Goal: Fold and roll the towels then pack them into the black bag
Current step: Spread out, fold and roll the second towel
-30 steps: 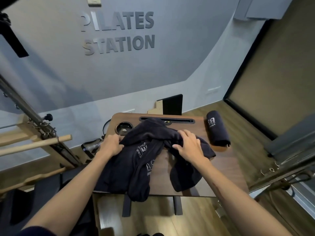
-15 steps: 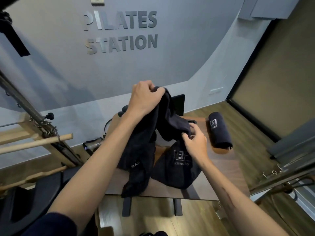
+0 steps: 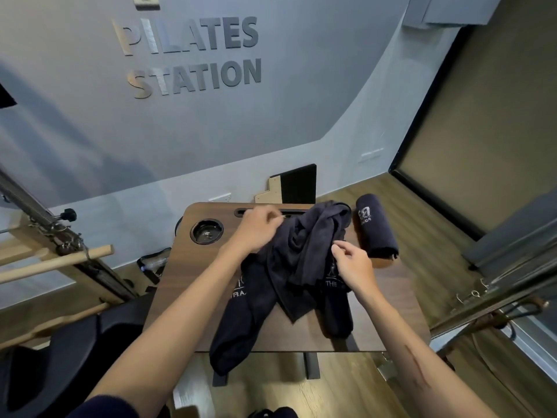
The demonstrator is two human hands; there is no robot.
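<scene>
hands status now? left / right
Left hand: blurred, at the loose towels; grip cannot be told.
Right hand: fingers curled beside the towels, holding nothing visible.

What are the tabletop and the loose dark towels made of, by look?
Tabletop: dark walnut-look wood grain, matte, likely laminate; the streaks look printed.
Loose towels: dark navy soft cloth, matte, probably terry or microfibre; they drape limply in folds and carry pale logos.

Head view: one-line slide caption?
Both hands sort crumpled dark towels on wooden table, rolled towel beside.
</scene>
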